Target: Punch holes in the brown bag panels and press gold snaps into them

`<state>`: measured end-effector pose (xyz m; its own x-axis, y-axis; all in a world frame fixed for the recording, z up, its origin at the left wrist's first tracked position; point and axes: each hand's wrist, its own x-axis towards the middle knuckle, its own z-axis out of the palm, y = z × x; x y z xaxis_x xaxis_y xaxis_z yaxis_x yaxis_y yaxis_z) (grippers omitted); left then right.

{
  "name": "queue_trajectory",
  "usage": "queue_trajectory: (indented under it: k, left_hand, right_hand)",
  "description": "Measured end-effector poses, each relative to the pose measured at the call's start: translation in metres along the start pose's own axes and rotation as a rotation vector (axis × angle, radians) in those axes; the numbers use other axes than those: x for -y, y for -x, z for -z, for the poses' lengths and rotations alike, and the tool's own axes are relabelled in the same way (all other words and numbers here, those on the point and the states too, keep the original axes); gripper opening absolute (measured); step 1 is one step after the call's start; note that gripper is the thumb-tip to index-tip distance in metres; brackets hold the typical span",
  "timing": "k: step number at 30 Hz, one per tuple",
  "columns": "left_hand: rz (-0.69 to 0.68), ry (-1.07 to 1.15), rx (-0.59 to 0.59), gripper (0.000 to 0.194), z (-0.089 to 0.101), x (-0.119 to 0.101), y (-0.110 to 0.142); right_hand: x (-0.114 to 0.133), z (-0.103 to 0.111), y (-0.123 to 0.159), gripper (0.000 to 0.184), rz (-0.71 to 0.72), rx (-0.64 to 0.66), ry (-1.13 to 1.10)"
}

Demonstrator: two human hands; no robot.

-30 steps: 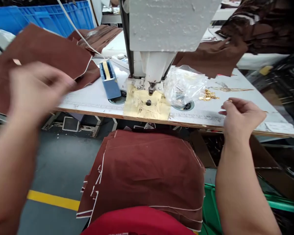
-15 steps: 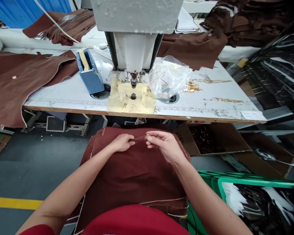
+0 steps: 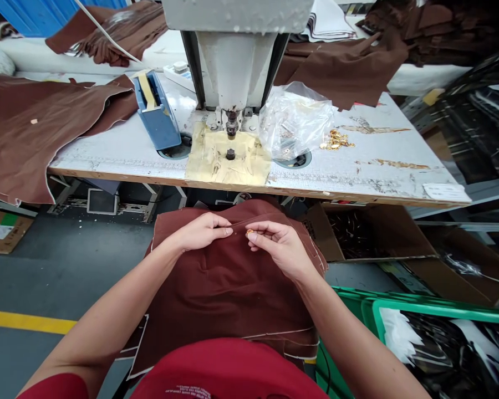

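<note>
A stack of dark brown fabric or leather panels (image 3: 228, 291) lies across my lap, its edges marked with white lines. My left hand (image 3: 203, 231) pinches a raised fold at the top edge of the stack. My right hand (image 3: 280, 249) sits just beside it, its thumb and forefinger closed on a small gold metal fitting (image 3: 249, 233). The fitting is tiny and partly hidden by my fingertips. Both hands are below the front edge of the white worktable (image 3: 316, 191).
A white press machine (image 3: 233, 72) stands on the table above a taped yellow patch (image 3: 228, 158). Nearby are a plastic bag of metal parts (image 3: 295, 124), loose gold fittings (image 3: 336, 140) and a blue box (image 3: 156, 105). Brown hides (image 3: 25, 127) lie left; a green crate (image 3: 399, 343) sits lower right.
My hands have come down from either side of the table to the top edge of the stack. The gold fitting is now visible in my right hand. The view has swung left and levelled.
</note>
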<state>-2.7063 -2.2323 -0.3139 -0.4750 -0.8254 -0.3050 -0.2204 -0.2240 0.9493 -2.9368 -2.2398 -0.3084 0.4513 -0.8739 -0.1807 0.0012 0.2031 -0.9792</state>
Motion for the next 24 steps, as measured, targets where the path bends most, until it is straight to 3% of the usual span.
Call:
queue_trajectory:
  k: [8,13,18,24]
  left_hand:
    - [-0.041,-0.113,0.0,0.033,0.0,-0.016,0.008]
    - [-0.078,-0.16,-0.014,0.032,0.0,-0.019,0.009]
    - [-0.092,-0.183,-0.014,0.033,0.0,-0.021,0.009]
    - [-0.112,-0.184,-0.007,0.033,0.0,-0.019,0.011]
  right_hand:
    - [-0.008,-0.01,0.007,0.017,0.128,-0.04,0.316]
    - [-0.011,-0.014,0.007,0.018,0.194,-0.045,0.36]
    - [-0.012,-0.017,0.01,0.013,0.154,-0.034,0.321]
    - [-0.014,-0.02,0.012,0.009,0.263,-0.106,0.366]
